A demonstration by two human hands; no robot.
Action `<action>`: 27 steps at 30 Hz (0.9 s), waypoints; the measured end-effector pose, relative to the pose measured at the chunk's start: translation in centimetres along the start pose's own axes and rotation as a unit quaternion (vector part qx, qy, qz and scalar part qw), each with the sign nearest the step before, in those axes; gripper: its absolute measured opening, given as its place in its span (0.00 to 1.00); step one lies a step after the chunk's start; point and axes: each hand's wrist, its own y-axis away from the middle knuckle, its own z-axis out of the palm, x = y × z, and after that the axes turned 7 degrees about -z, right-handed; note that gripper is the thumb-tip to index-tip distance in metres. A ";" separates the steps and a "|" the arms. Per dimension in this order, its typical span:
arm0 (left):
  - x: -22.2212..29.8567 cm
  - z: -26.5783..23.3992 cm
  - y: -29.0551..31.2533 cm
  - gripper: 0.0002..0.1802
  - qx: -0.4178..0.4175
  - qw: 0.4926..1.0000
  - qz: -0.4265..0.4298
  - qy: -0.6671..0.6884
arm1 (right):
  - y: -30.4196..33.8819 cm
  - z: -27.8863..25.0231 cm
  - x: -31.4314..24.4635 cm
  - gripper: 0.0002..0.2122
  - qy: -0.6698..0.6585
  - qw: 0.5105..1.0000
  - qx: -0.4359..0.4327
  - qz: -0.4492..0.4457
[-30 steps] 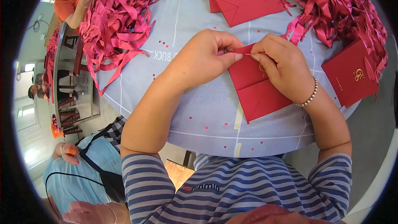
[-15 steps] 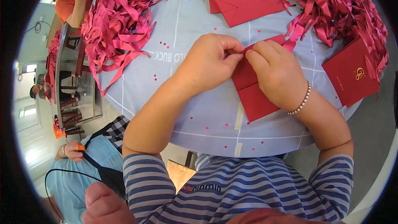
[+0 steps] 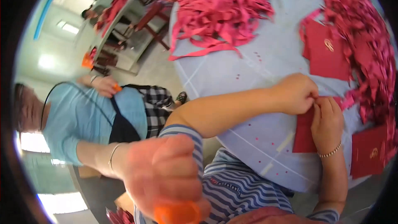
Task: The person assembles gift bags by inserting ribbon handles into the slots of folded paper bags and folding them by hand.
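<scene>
A flat dark red paper bag lies on the table under my hands. My right hand, with a beaded bracelet at the wrist, grips the bag's upper part. Against it, my left hand is closed in a pinch at the bag's top edge; whatever is between those fingertips is hidden. A pink ribbon runs out from the bag's top, right of my hands. More red bags with gold print lie near: one bag beyond my hands, another bag to the right.
Pink ribbons lie heaped at the table's far left, with more ribbons along the right. Small red dots dot the pale tablecloth. At left, a person in light blue reaches a blurred hand with an orange object close by.
The view has swung left, so the table and my hands appear farther right. The other person's arm now reaches in close. My hands stay together at the bag's top edge.
</scene>
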 end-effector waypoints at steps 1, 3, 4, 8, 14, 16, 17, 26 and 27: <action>0.4 -0.4 0.0 0.08 -0.023 0.999 -0.034 -0.013 | 0.0 0.1 0.1 0.01 -0.009 1.000 0.002 -0.013; 0.6 -0.9 -0.1 0.07 -0.044 0.997 -0.064 -0.029 | 0.0 -0.1 0.7 0.02 -0.063 0.997 -0.035 0.032; 0.3 -0.7 -0.2 0.07 -0.051 0.996 -0.069 -0.020 | 0.1 -0.2 1.0 0.03 -0.090 0.995 -0.033 0.034; -0.6 -1.0 -1.0 0.08 -0.077 0.995 -0.058 -0.014 | -0.2 -0.6 1.0 0.07 -0.132 0.990 -0.026 0.047; -0.4 -1.8 -0.8 0.07 -0.095 0.993 -0.072 -0.012 | -0.1 -0.8 1.5 0.07 -0.154 0.987 -0.025 0.049; -0.1 -1.5 -1.0 0.07 -0.109 0.992 -0.071 -0.002 | 0.4 -1.0 1.9 0.06 -0.144 0.988 -0.012 0.054; -0.1 -1.5 -0.9 0.07 -0.118 0.990 -0.076 0.000 | 0.5 -1.0 1.8 0.05 -0.151 0.987 -0.002 0.050; 1.6 -1.7 -0.6 0.07 -0.127 0.981 -0.132 0.067 | 1.1 -0.4 2.5 0.03 -0.162 0.987 0.005 0.021; 1.6 -1.8 -0.8 0.07 -0.119 0.989 -0.085 0.035 | 1.0 -0.3 2.6 0.03 -0.156 0.988 0.001 0.016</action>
